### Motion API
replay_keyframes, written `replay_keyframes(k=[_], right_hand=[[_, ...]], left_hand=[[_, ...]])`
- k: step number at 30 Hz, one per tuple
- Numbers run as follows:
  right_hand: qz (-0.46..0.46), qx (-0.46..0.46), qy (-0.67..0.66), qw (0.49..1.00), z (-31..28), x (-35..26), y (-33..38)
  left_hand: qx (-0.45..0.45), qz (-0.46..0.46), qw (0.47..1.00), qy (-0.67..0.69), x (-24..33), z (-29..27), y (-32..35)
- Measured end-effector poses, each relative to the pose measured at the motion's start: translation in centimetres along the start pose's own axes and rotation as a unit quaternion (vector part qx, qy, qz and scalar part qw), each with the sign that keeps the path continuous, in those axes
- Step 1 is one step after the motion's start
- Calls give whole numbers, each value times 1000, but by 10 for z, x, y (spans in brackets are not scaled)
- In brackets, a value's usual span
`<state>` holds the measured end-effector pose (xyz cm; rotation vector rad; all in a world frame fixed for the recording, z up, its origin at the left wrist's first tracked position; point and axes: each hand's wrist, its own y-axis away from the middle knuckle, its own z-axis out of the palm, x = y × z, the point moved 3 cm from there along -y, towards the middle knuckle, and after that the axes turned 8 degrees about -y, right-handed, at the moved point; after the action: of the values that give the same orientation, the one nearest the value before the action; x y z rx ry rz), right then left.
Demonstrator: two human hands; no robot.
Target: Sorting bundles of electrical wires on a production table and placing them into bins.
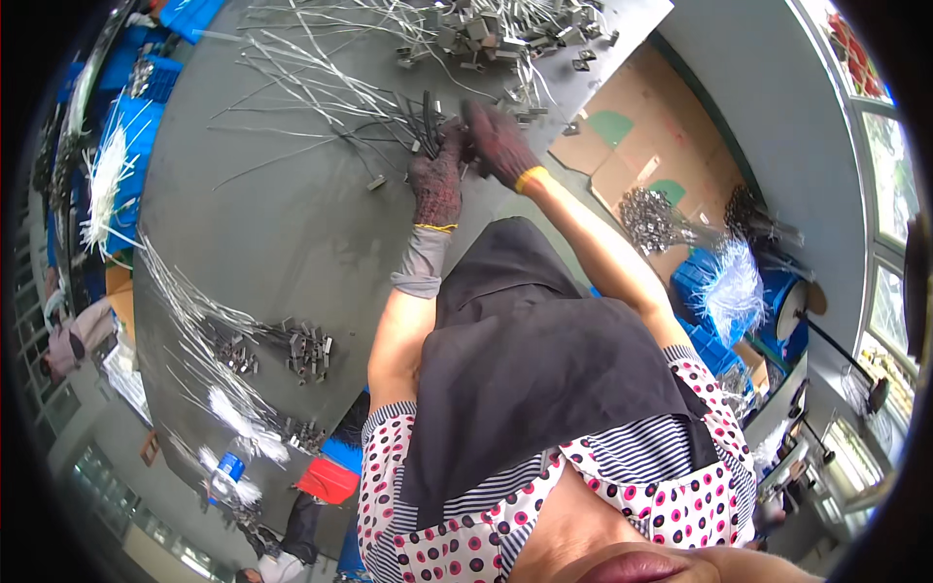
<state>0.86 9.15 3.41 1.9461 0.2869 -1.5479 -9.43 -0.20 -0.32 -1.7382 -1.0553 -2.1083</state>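
Note:
Both my hands wear dark knit gloves with yellow cuffs and meet over a grey table (292,223). My left hand (436,183) is closed around a bundle of thin grey wires with black sleeved ends (425,119) that stick out above the fist. My right hand (498,144) lies against the left one, back to the camera, fingers reaching toward the same bundle. Its palm is hidden, so I cannot tell what it grips. A small metal clip (376,182) lies just left of my left hand.
Loose grey wires (311,83) fan over the table's far side, beside a heap of small metal clips (486,34). More clips (306,345) and white wire bundles (228,408) lie nearer. Blue crates (131,126) stand left. Cardboard (632,146) and a blue crate (729,291) sit right.

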Motion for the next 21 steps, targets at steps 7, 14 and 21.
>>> replay_keyframes(k=[7, 14, 21], right_hand=[[-137, 102, 141, 975, -12, -9, -25], [-94, 221, 339, 910, -123, 58, -13], [-108, 153, 52, 981, -135, 88, 35]], left_hand=[[-28, -31, 999, 0, 18, -26, -17], [201, 8, 899, -389, 24, -75, -17], [-111, 47, 990, -69, -29, 40, 29]])
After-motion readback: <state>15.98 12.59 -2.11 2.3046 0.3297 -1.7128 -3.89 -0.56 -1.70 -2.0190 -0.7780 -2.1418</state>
